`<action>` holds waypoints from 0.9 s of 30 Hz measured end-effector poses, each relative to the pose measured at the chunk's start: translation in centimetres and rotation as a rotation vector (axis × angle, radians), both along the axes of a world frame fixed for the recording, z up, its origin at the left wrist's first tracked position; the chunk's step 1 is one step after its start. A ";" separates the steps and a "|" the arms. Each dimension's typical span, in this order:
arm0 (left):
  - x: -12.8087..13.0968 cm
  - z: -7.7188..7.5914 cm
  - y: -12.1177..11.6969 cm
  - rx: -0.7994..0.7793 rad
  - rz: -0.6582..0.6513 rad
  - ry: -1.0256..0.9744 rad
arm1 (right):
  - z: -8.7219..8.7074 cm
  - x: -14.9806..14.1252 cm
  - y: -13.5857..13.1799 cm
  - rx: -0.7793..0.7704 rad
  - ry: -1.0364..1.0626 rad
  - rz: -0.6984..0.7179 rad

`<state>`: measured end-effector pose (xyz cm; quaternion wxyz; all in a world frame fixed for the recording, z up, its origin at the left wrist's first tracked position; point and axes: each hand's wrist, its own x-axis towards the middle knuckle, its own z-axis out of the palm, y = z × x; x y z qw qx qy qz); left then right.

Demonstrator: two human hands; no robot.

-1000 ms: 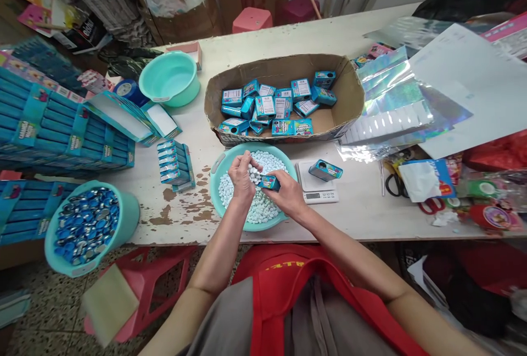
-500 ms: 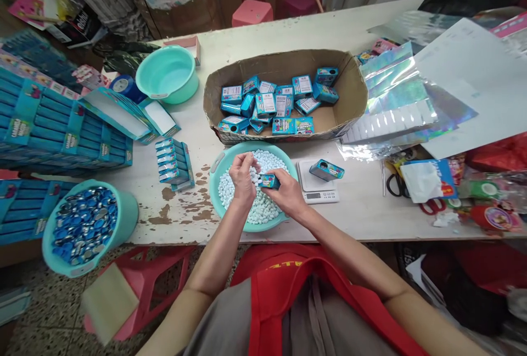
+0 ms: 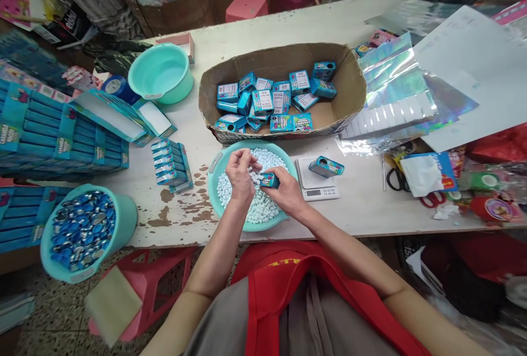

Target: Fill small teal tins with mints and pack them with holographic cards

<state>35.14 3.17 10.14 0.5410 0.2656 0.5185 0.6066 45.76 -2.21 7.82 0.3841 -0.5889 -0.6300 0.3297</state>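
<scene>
Both hands work over a teal basin (image 3: 214, 165) full of small pale-blue candies (image 3: 263, 210) at the table's front edge. My right hand (image 3: 288, 194) is closed round a small blue tin (image 3: 269, 180), held level above the candies. My left hand (image 3: 240, 175) is cupped with fingers pinched together on a few candies right at the tin's left end. Another small blue tin (image 3: 325, 167) lies on a white scale (image 3: 317, 183) just right of the basin.
A cardboard tray (image 3: 349, 90) holds several blue tins behind the basin. An empty teal basin (image 3: 161, 73) stands far left, blue cartons (image 3: 61, 131) and a packet stack (image 3: 171, 164) left, a tub of blue lids (image 3: 84, 230) low left. Holographic sheets (image 3: 403, 92) and scissors (image 3: 397, 178) lie right.
The hands stay over the basin with the tin; my left fingers have shifted slightly at the tin's end. The view has drifted a little.
</scene>
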 end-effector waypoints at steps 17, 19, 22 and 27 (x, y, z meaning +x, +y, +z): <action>-0.3 0.7 -1.3 0.059 -0.078 0.038 | 0.7 -0.3 -0.7 -0.064 0.166 -0.029; -0.1 0.4 -1.5 0.047 -0.095 0.019 | 0.0 -0.4 -0.7 -0.086 0.188 -0.038; 0.1 1.0 -1.9 0.071 -0.141 -0.009 | -0.5 -0.6 -0.6 -0.084 0.235 -0.049; -1.3 0.3 -0.4 0.058 -0.060 0.035 | -0.1 0.1 -1.0 -0.053 0.229 -0.069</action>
